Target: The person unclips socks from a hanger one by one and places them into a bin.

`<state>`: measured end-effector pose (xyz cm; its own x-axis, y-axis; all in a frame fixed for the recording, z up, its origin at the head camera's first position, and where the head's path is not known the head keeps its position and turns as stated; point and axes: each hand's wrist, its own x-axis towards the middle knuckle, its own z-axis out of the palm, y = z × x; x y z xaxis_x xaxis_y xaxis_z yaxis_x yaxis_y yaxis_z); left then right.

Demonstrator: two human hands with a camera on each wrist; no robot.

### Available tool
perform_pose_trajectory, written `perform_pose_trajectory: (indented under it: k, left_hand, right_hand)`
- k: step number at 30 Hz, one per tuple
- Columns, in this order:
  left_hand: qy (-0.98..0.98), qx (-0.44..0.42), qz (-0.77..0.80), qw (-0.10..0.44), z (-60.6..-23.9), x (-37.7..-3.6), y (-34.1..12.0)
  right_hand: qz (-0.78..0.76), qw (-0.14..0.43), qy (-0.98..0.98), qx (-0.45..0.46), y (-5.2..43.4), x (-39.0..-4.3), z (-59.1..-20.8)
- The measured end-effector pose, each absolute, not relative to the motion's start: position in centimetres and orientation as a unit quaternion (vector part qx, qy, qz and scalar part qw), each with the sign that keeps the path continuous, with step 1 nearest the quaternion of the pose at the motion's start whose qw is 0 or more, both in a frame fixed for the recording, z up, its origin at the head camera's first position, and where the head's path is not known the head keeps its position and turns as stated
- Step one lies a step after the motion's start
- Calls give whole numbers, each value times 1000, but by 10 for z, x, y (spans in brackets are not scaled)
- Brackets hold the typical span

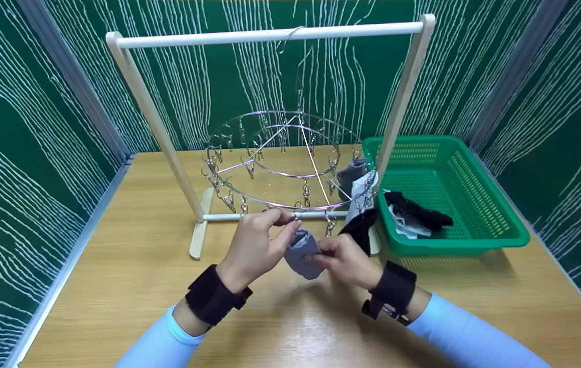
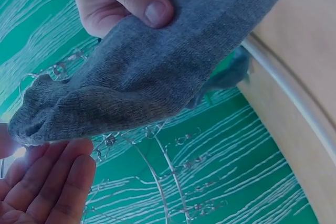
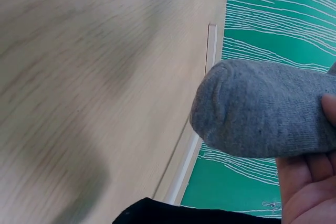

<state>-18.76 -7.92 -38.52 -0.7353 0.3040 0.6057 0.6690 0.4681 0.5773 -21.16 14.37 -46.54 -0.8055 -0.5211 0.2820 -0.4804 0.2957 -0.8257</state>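
left hand (image 1: 254,245): fingertips pinch a metal clip (image 1: 295,216) on the round clip hanger (image 1: 280,158), at the grey sock's top edge
grey sock (image 1: 303,253): held above the table (image 1: 116,286) between both hands, long axis near vertical, open end up at the clip, toe down
right hand (image 1: 346,260): thumb and fingers pinch the sock's side
green basket (image 1: 474,204): far right, holds black and white socks (image 1: 413,217)

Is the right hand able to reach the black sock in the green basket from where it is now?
Probably yes. The black sock lies uncovered in the open-topped green basket, just beside the right hand. However, that hand holds the grey sock.
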Motion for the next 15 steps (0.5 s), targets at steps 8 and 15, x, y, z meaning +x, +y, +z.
perform_pose_trajectory:
  k: [8, 15]
  left_hand:
    - [-826, -295, -421, 233, -385, -188, -81]
    - [-825, -292, -421, 237, -383, -188, -84]
  right_hand:
    - [-498, 10, 803, -327, 148, -211, -468]
    - [-477, 42, 821, -310, 163, -209, -466]
